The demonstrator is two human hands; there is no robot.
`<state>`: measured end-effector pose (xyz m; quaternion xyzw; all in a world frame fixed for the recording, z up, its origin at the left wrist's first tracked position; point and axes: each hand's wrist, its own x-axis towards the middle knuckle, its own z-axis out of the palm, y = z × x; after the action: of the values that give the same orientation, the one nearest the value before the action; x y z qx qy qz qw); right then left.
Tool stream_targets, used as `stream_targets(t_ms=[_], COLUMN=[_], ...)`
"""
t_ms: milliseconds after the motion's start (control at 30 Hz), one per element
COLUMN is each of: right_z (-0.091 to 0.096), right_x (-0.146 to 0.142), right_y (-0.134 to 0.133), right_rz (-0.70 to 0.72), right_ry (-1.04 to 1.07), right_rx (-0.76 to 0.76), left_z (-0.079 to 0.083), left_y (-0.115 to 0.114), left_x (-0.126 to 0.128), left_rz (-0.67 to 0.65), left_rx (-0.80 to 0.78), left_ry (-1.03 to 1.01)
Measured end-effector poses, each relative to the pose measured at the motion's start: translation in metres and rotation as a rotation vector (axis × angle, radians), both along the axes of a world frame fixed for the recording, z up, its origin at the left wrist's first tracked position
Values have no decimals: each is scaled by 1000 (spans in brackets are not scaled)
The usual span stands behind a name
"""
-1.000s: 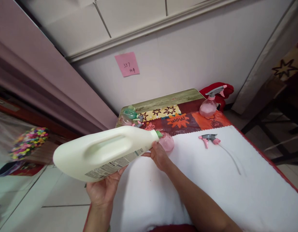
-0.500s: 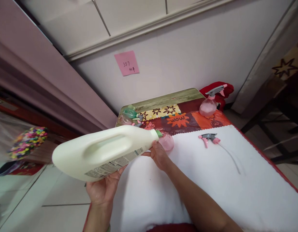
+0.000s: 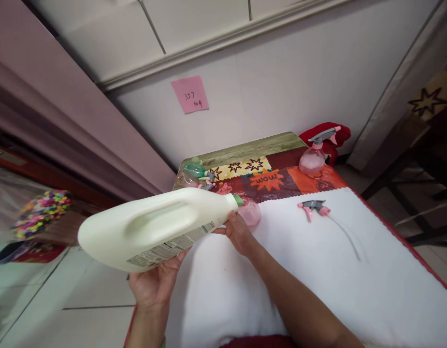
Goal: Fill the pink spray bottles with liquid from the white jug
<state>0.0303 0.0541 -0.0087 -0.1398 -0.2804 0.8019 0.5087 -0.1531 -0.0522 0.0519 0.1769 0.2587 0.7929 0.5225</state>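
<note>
A large cream-white detergent jug lies nearly on its side in the air, its green spout pointing right. My left hand supports the jug from below near its base, fingers under the label. My right hand grips the jug's neck; its fingers are partly hidden beneath. Right at the spout stands a pink transparent spray bottle body with no spray head on it; the spout covers its mouth from view. A grey and pink spray head with a thin tube lies on the white tabletop to the right.
A pink spray bottle with its head on stands at the table's back right. Green and pink bottles lie at the back left. A patterned runner crosses the table. A pink note is on the wall.
</note>
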Motion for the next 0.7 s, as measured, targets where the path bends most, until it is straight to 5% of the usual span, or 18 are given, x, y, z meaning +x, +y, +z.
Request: stream_targets(t_ms=[700], right_z=[-1], right_x=[0], right_y=[0], right_rz=[9], right_ry=[0], right_rx=[10], left_z=[-8], left_y=[-1], left_x=[-6], left_rz=[17], left_rx=[-7], left_ry=[30])
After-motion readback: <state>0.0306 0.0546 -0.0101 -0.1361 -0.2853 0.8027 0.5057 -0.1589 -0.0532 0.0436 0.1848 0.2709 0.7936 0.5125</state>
